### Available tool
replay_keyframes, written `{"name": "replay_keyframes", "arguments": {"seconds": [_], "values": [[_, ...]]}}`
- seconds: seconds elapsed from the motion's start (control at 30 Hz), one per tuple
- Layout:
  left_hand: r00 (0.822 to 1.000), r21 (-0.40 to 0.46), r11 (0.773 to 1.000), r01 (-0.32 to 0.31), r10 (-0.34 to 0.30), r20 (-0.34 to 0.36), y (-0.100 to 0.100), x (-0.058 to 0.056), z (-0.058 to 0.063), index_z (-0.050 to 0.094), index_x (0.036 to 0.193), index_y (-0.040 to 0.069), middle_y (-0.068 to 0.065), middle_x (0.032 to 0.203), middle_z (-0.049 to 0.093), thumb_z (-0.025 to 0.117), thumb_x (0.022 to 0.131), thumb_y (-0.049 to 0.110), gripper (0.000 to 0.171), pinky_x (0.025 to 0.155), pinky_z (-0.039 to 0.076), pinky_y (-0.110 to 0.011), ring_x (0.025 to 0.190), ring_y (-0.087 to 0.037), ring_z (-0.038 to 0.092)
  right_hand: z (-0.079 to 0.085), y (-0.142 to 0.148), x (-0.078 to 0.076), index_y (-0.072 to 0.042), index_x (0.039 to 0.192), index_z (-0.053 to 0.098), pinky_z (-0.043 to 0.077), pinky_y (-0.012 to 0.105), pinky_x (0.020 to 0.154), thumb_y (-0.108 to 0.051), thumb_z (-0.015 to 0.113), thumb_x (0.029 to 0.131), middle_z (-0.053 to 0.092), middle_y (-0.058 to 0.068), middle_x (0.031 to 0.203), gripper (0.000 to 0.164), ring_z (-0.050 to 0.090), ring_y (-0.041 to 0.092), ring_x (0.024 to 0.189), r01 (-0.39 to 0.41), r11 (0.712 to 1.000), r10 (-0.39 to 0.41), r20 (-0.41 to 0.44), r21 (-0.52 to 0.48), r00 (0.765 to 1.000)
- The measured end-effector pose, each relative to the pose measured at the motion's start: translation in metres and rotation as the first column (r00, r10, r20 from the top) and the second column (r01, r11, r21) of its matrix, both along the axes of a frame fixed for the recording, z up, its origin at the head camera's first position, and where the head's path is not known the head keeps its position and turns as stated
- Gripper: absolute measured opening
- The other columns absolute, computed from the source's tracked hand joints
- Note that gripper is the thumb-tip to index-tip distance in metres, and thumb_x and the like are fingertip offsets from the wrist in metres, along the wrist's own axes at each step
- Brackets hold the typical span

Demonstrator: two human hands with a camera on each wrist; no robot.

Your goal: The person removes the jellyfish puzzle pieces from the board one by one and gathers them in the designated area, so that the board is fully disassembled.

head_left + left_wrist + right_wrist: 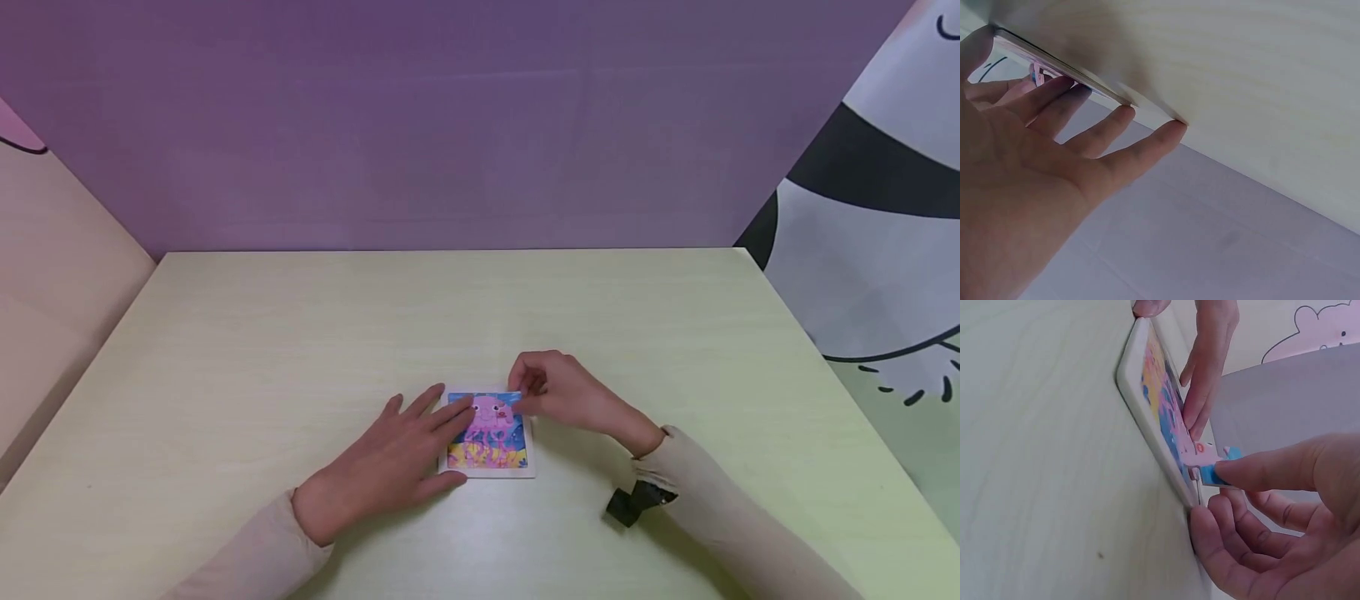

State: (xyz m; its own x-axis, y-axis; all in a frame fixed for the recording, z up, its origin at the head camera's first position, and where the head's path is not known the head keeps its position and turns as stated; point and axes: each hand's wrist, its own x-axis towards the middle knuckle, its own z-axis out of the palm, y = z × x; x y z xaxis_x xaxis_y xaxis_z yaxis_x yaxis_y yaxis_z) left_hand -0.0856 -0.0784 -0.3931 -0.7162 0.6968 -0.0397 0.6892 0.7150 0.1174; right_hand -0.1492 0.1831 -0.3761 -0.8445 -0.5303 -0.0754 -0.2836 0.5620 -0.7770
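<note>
Grip: your left hand (390, 458) spread, touching the board (501, 473), holding nothing | board flat between your hands | piece (1209, 473) tilted at its far right corner, pinched by your nearer right hand (573, 396); long axis unclear

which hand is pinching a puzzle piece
The right hand: it pinches a pink-and-blue piece at one corner of the puzzle, whereas the left hand lies partly over it, fingers spread.
</note>
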Motion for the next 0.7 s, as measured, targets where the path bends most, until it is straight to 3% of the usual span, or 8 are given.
{"name": "replay_keyframes", "arguments": {"seconds": [0.33, 0.7], "values": [[1.000, -0.011, 1.000, -0.001, 0.001, 0.003, 0.002, -0.001, -0.001, 0.040, 0.154, 0.019, 0.002, 0.160, 0.035, 0.051, 0.097, 0.059, 0.070, 0.104, 0.035, -0.066, 0.148, -0.034, 0.027, 0.003, 0.005, -0.005, -0.008, 0.091, 0.065, 0.050, 0.029, 0.069, -0.007, 0.081, 0.081, 0.063, 0.005, 0.083, 0.019, 0.059, 0.021, 0.077, 0.042, 0.998, -0.038, 0.074, -0.051, 0.997], [1.000, 0.006, 1.000, 0.004, -0.004, -0.009, 0.001, 0.000, -0.001, 0.042, 0.153, 0.023, -0.001, 0.159, 0.037, 0.052, 0.097, 0.057, 0.066, 0.103, 0.035, -0.066, 0.146, -0.036, 0.029, 0.012, 0.016, -0.012, -0.004, 0.096, 0.064, 0.052, 0.032, 0.068, -0.001, 0.075, 0.083, 0.063, 0.009, 0.087, 0.017, 0.060, 0.023, 0.080, 0.096, 0.992, -0.092, 0.059, -0.076, 0.994]]}}
